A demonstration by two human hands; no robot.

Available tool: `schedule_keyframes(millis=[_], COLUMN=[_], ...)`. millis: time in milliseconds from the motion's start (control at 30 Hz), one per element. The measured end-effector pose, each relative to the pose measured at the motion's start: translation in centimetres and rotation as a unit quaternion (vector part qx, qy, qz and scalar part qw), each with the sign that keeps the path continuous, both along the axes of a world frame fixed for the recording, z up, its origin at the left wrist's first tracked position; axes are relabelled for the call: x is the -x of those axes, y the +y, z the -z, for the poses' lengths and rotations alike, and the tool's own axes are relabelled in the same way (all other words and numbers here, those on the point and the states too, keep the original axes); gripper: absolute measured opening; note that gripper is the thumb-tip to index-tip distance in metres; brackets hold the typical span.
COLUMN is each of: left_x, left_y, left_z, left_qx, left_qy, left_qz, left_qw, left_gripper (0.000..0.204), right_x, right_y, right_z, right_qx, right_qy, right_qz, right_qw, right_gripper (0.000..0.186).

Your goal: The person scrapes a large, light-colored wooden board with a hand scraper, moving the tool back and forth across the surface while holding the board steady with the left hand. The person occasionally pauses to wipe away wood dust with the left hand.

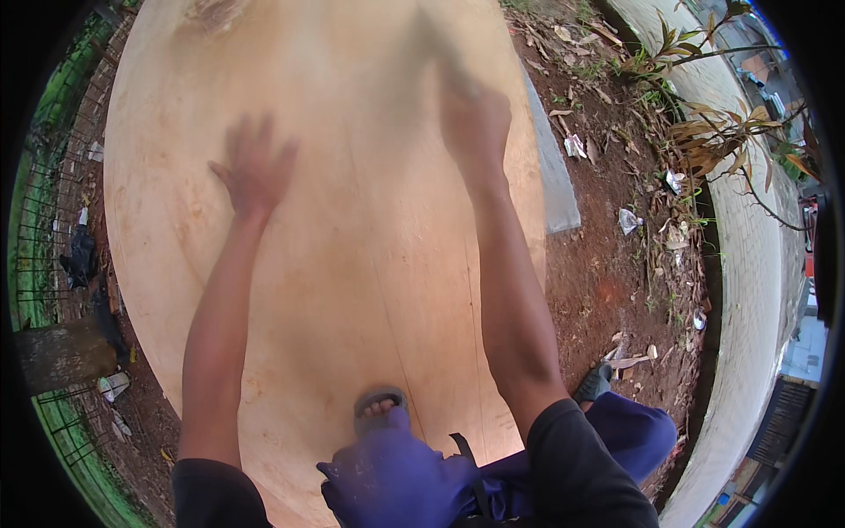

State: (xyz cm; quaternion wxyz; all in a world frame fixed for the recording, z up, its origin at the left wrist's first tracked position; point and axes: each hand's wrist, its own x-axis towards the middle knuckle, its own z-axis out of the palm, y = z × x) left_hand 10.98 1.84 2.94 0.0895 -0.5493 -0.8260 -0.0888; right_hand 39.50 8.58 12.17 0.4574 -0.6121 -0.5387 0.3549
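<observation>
A large pale plywood sheet [352,264] lies on the ground beneath both my arms. Over its left part, my left hand [258,167] is open with the fingers spread, slightly smeared by motion; whether it touches the wood I cannot tell. Farther right, near the sheet's right edge, my right hand [476,125] is closed like a fist. A dark, blurred shape [431,44] stretches away from its far side, too smeared to name. Thin dark lines run lengthwise along the wood on the right.
One sandalled foot [380,407] is on the sheet; the other [593,384] is on the soil. A grey flat piece [556,189] pokes out under the right edge. Litter and leaves lie beside a pale low wall [748,264] and a plant [717,141]. Wire fencing [53,220] stands left.
</observation>
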Motion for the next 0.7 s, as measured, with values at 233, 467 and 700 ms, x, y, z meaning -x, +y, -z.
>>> schedule_keyframes(millis=[233, 467, 700], left_x=[0.7, -0.4, 0.3], left_y=[-0.5, 0.8, -0.6], left_z=[0.7, 0.0, 1.2], left_qx=[-0.025, -0.014, 0.021], left_qy=[0.013, -0.007, 0.008], left_qz=[-0.003, 0.006, -0.011], left_qw=[1.0, 1.0, 1.0], left_gripper=[0.067, 0.068, 0.068], right_x=[-6.5, 0.5, -6.8], right_y=[-21.3, 1.9, -19.1], right_z=[3.0, -0.5, 4.6], right_qx=[-0.008, 0.007, -0.054], right_qy=[0.054, -0.008, 0.032], right_qz=[0.011, -0.003, -0.013], right_qw=[0.998, 1.0, 0.998], right_gripper=[0.05, 0.014, 0.052])
